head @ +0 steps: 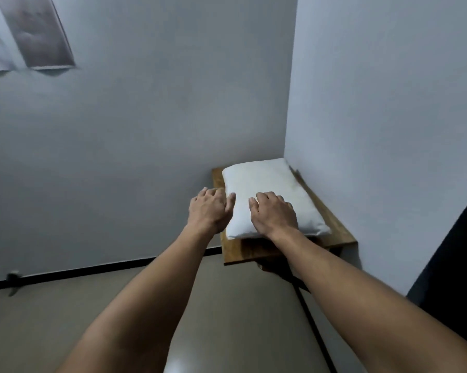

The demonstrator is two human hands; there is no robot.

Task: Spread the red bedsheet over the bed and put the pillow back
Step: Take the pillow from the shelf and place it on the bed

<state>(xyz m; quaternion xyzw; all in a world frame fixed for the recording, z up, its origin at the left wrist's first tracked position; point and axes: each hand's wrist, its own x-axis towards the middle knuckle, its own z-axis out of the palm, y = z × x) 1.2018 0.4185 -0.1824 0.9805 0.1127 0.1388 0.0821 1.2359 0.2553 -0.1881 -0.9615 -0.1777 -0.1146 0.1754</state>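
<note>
Where two pale grey walls (151, 135) meet in a corner, with a beige floor (227, 319) running up to a black skirting strip (92, 269) at their foot, a small wooden table (332, 224) sits pushed into the angle. Two blurred pictures (36, 30) hang high on the left-hand wall, and a dark panel (453, 254) closes off the right edge of the view. On the table lies the white pillow (264, 184), covering most of its top, its far end close to the corner and its near end toward the person. Both bare forearms reach forward from below. Lying palm down on the pillow's near half, the right hand (274, 214) has its fingers loosely spread and bent onto the fabric, not gripping it. At the pillow's left edge, the left hand (209, 211) has its fingers curled, its thumb touching the pillow's side; whether the fingers clasp anything cannot be told.
</note>
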